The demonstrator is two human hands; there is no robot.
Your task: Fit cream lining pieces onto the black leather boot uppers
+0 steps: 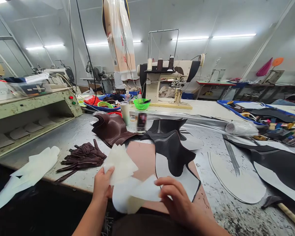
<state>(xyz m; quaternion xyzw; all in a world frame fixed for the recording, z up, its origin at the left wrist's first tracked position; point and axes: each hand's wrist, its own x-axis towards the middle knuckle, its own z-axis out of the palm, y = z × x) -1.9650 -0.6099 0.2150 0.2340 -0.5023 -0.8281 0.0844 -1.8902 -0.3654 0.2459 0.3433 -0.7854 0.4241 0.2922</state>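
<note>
Left hand [103,183]: closed, thumb over fingers, gripping the lower left edge of a fan of thin cream sheet pieces [121,165], which spreads up and to the right of it. Right hand [174,196]: fingers part-curled, fingertips at the right edge of some smooth white sheet pieces [145,190] lying just below the fan; whether it pinches them cannot be told.

Writing: marks on the plastic-wrapped tan cardboard box [120,42], hanging above, too small to read. Small dark object [142,122] beyond the hands is pixelated.

Surroundings: pink flat board [140,154] on the grey table [88,183], partly covered by the sheets and black leather-like pieces [172,147]. Dark brown strips [85,155] left of the fan; glossy brown leather-like pieces [113,127] behind it. Steel ruler [232,157] to the right, over large off-white rounded pieces [245,188]. Cream-and-black sewing machine [153,88] at the back.
</note>
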